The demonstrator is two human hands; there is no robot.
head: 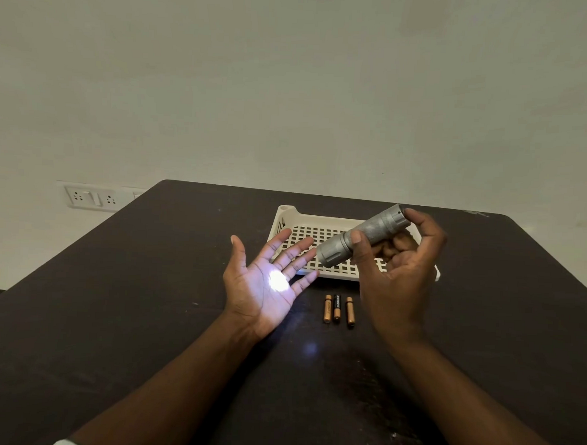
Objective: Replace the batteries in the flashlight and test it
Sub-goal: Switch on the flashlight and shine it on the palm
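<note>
We're gripping the silver flashlight [362, 237] in our right hand [399, 277], over the white tray [287, 218] at 12 o'clock, head aiming toward 8 o'clock. Our left hand [266, 283] is spreading wide, palm up, catching the beam (bright spot). Three batteries [338, 309] are lying just below the tray; the middle one is reading "DURACELL".

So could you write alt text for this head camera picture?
A right hand aims a lit grey metal flashlight at an open left palm. Three copper-and-black batteries lie on a dark table before a white perforated tray.
</note>
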